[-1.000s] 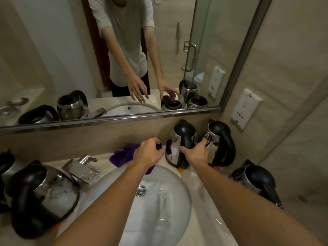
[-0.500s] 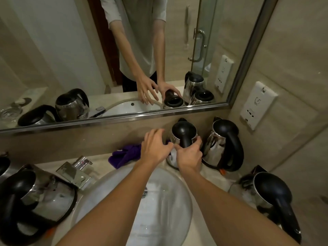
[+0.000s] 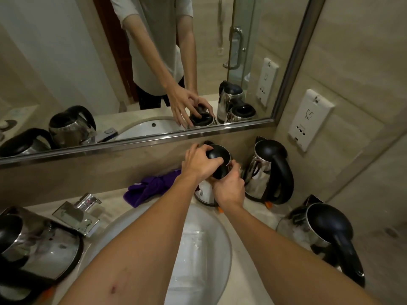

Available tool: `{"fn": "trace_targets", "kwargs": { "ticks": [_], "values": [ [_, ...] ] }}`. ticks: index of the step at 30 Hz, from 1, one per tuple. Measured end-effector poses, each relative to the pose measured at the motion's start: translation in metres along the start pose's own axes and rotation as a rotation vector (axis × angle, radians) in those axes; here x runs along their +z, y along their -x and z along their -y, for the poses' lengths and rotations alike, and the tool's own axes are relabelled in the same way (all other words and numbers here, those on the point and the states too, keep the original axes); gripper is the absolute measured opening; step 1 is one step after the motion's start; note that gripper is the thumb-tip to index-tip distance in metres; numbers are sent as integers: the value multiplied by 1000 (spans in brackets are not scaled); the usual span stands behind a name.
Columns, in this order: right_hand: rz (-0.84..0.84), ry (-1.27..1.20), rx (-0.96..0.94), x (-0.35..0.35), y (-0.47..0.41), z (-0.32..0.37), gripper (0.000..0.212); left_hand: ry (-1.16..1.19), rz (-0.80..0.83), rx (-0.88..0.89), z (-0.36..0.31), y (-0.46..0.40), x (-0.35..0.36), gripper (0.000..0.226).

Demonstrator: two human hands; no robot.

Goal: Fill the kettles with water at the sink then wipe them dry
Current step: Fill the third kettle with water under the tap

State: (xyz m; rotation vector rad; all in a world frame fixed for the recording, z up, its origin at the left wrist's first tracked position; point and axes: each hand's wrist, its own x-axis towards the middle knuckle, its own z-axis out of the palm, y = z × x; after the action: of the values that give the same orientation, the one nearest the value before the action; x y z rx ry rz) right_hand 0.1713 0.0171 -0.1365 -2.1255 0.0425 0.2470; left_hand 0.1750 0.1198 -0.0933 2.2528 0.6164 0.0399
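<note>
The sink (image 3: 198,249) fills the centre, its tap (image 3: 77,213) at nine o'clock. At twelve o'clock stands the kettle (image 3: 206,190) in hand, a purple cloth (image 3: 149,188) just left, probably kept ready for drying. The left hand (image 3: 199,164) curls over its black lid (image 3: 217,154); the right hand (image 3: 229,190) grips the handle, likely steadying it for opening.

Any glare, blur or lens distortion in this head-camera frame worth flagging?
Head view: dim, warm light; wide-angle bending bows the mirror frame; bright reflections on the steel of the held kettle and the faucet; forearms look stretched near the bottom edge; left hand and right hand reasonably sharp.
</note>
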Motion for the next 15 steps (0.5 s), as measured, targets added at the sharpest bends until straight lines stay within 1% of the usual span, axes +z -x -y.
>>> {"fn": "trace_targets", "kwargs": {
  "ticks": [3, 7, 10, 12, 15],
  "values": [
    [14, 8, -4, -2, -4, 1, 78, 87, -22, -15, 4, 2, 3, 64],
    [31, 15, -19, -4, -8, 1, 73, 93, -5, -17, 1, 6, -1, 68],
    [32, 32, -36, -3, -7, 0, 69, 121, -29, 30, -1, 21, -10, 68],
    [32, 24, -26, -3, -5, 3, 65, 76, -23, 76, -4, 35, -17, 72],
    [41, 7, -11, -6, -2, 5, 58, -64, -20, 183, -6, 61, -21, 76]
  ]
}}
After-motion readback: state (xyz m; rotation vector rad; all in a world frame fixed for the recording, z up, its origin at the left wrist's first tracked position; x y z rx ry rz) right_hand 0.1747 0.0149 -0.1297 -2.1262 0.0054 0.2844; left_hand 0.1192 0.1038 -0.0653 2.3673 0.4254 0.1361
